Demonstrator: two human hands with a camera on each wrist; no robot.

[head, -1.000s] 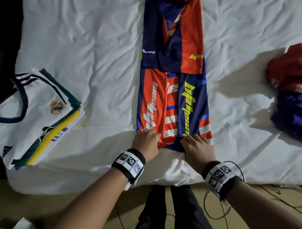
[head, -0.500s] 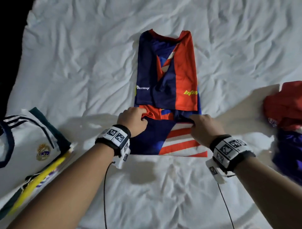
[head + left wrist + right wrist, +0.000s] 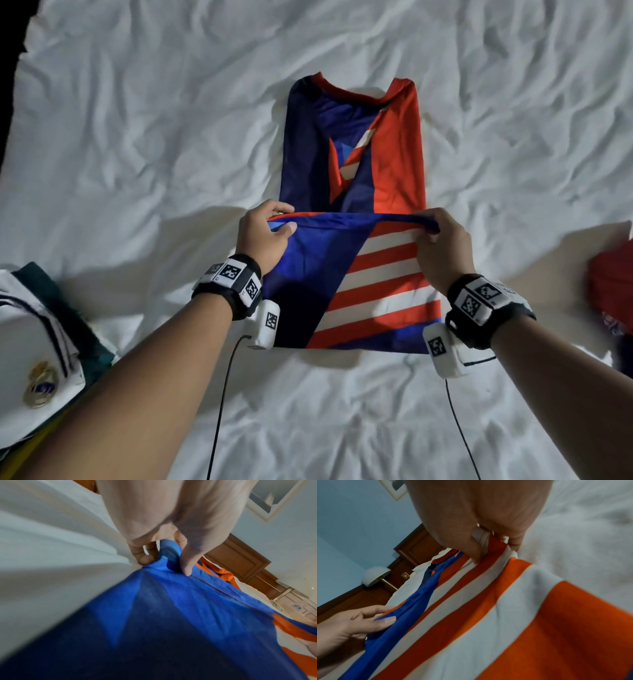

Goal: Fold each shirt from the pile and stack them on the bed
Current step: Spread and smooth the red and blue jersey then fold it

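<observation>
Step in hand: bottom half of the shirt being folded up over its collar half, mid-bed.

The shirt (image 3: pixel 352 192), blue and red with white stripes, lies lengthwise in the middle of the bed (image 3: pixel 137 137), collar toward the far edge. The left hand (image 3: pixel 263 233) pinches the left corner of the raised hem, thumb on top, and the right hand (image 3: pixel 442 246) pinches the right corner likewise, so both grips are closed on cloth. The hem is taut between them and sits about level with the sleeve line. To do it well, I judge: carry both corners forward level, lay the hem square to the collar edge, let go together, then smooth flat. Slack on one side would skew the fold. The folded stack (image 3: pixel 37 359) waits at the near left edge, and the unfolded pile (image 3: pixel 609 291) at the right edge.
</observation>
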